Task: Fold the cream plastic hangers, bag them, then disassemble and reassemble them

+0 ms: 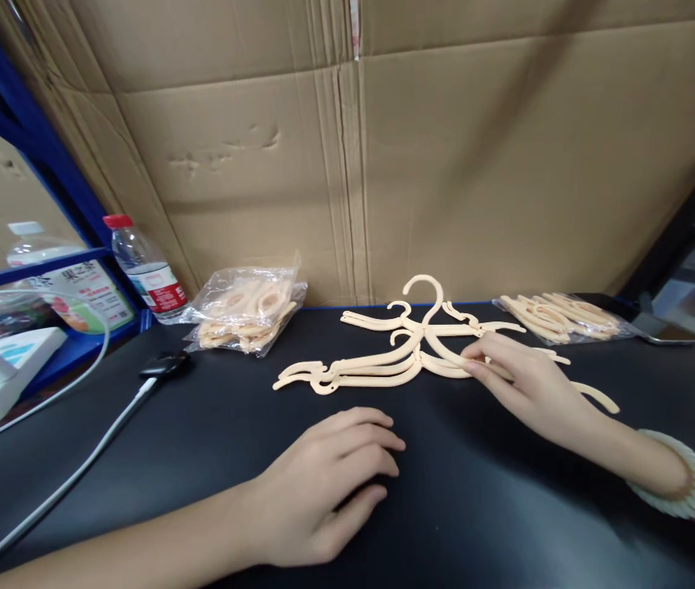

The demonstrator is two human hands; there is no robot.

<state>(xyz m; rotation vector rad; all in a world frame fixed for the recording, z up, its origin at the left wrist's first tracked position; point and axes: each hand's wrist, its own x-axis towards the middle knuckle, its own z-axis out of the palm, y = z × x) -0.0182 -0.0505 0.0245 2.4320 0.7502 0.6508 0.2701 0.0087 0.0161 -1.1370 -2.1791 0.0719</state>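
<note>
In front of me several cream folding clothes hangers [378,380] lie spread and partly overlapping on the black tabletop [458,507]. One large hook [439,296] stands up at their middle. My right hand [525,384] reaches in from the right, its thumb and fingers pinched on the right arm of a front hanger. That hand hides part of the hangers behind it. Nearer to me, my left hand [335,483] lies palm down on the table, fingers apart and slightly bent. It holds nothing and is apart from the hangers.
Plastic bags of folded hangers lie at left [249,307] and at right [559,317]. A red-capped bottle [151,274] stands by the blue frame [47,164]. A white cable [102,450] runs across the left side. Cardboard [230,164] walls the back.
</note>
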